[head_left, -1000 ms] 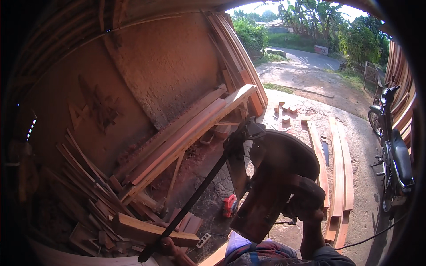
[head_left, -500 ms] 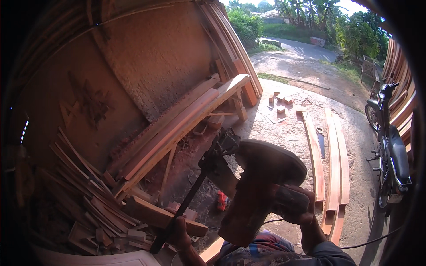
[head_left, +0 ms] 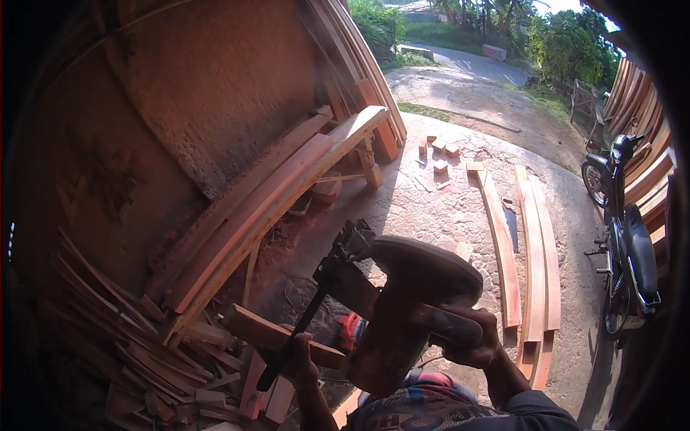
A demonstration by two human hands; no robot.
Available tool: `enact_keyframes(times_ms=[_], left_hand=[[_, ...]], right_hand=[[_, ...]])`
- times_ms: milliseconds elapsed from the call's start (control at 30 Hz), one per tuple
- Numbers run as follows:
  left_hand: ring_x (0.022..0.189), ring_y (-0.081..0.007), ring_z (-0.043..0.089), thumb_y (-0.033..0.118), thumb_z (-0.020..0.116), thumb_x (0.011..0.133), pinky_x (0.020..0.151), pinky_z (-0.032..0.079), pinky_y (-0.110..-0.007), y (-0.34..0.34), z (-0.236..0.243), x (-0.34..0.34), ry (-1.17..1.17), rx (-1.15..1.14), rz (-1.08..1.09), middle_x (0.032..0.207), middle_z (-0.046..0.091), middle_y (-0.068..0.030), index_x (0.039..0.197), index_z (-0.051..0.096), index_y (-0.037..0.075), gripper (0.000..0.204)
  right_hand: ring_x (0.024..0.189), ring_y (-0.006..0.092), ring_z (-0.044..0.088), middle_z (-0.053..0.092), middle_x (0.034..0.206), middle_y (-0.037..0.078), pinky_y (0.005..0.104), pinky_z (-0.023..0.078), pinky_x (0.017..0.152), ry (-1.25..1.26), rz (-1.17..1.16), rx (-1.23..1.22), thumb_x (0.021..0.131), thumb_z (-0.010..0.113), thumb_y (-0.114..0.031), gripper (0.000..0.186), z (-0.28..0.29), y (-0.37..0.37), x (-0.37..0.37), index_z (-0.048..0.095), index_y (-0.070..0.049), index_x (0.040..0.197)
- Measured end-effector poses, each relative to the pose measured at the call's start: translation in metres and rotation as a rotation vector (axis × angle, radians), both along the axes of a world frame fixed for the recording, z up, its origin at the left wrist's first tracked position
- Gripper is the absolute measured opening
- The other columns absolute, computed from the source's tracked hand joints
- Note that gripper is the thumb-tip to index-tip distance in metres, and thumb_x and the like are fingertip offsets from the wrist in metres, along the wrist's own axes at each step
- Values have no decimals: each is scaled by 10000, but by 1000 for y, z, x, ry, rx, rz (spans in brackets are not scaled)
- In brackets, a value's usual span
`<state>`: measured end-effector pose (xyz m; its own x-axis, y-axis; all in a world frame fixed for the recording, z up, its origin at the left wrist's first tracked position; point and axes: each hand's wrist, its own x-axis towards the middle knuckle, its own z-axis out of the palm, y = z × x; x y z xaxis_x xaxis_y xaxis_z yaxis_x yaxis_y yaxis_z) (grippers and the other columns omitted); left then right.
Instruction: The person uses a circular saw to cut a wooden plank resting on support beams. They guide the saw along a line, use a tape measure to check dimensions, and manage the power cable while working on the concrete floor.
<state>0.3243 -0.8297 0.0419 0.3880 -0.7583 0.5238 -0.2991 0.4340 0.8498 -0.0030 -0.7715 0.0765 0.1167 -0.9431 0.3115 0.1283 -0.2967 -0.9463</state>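
Note:
Both my hands are on a large dark power tool (head_left: 384,337) with a round guard and a bulky motor body; it looks like a circular saw, though shadow hides its details. My right hand (head_left: 478,341) is wrapped round its rear handle (head_left: 449,325). Lower left, my left hand (head_left: 300,365) is closed round a long dark bar (head_left: 291,348), which runs up to a bracket (head_left: 348,248) beside the guard. Just behind the bar and this hand lies a thick wooden block (head_left: 255,327). No blade can be made out.
Long timbers rest on a wooden trestle (head_left: 266,205) by the wall. Offcuts (head_left: 165,373) pile at lower left. Curved planks (head_left: 533,258) and a handsaw (head_left: 511,223) lie on the ground right. A red object (head_left: 350,330) sits behind the tool. A motorcycle (head_left: 629,244) stands far right.
The whole view has shifted, carrying the background left and slightly up. My hands still hold the tool and its bar. The wooden block shows higher and farther right beside the bar.

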Motion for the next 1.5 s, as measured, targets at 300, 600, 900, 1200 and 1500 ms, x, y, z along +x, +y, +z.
enact_keyframes(times_ms=[300, 600, 900, 1200, 1500], left_hand=[[745, -154, 602, 172, 677, 910, 746, 495, -333, -210, -74, 28, -20, 139, 32, 767, 600, -55, 1167, 397, -23, 427], [1238, -325, 502, 396, 642, 974, 1032, 419, -411, -347, -106, 33, 170, 397, 203, 1390, 446, -248, 1517, 182, -70, 850], [1143, -315, 500, 370, 629, 976, 964, 415, -404, -389, -116, 29, 200, 537, -72, 1268, 453, -220, 1382, 256, -43, 689], [953, -281, 543, 328, 636, 964, 826, 449, -377, -431, -189, -72, 638, 780, -236, 1050, 515, -171, 1181, 396, -11, 469], [764, -246, 585, 286, 642, 952, 688, 482, -349, -512, -223, -127, 1345, 668, 34, 832, 577, -122, 979, 536, 20, 288]], right_hand=[[830, 176, 731, 750, 955, 141, 322, 553, 767, 159, 99, -41, 705, 809, -112, 699, -35, -227, 30, 571, 81, 1334], [789, 145, 692, 733, 949, 94, 311, 538, 752, 162, 390, 174, 753, 748, -54, 720, -18, -376, 81, 521, -18, 1435], [930, 72, 596, 690, 1061, 22, 262, 493, 830, 38, 423, 470, 810, 709, -31, 663, -3, -487, 113, 505, -22, 1441], [815, 64, 587, 651, 995, -1, 218, 480, 725, 88, 362, 476, 760, 684, -49, 633, -44, -634, 117, 542, 11, 1374], [548, 122, 556, 588, 700, 48, 254, 461, 506, 23, 728, 635, 789, 704, -106, 322, -67, -769, 96, 590, 31, 1057]])
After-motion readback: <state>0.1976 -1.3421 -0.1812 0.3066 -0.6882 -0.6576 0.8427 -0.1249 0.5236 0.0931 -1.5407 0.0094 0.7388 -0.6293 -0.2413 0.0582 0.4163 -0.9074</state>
